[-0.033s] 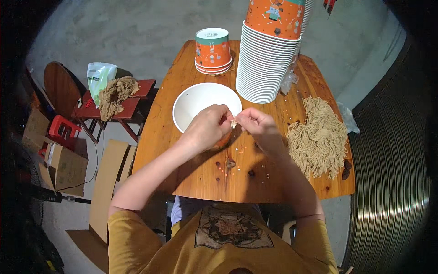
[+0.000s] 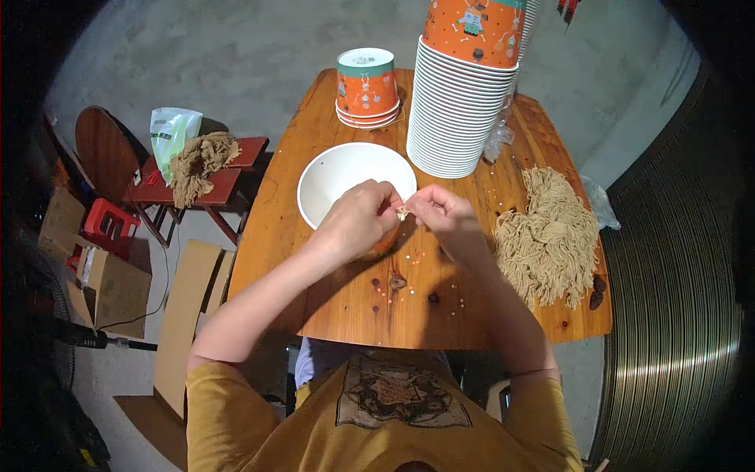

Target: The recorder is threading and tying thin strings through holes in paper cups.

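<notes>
Over wooden table, head view | left hand: curled, fingertips pinching small pale strand | right hand: pinching its other side | strand near white-lined paper bucket | beige yarn heap right

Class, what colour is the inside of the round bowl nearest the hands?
White; the bowl shows best in the head view.

The corners are black, and lines bend near the edges. A dark shadow falls on the counter, lower middle. Ridged metal shines at lower right.
</notes>
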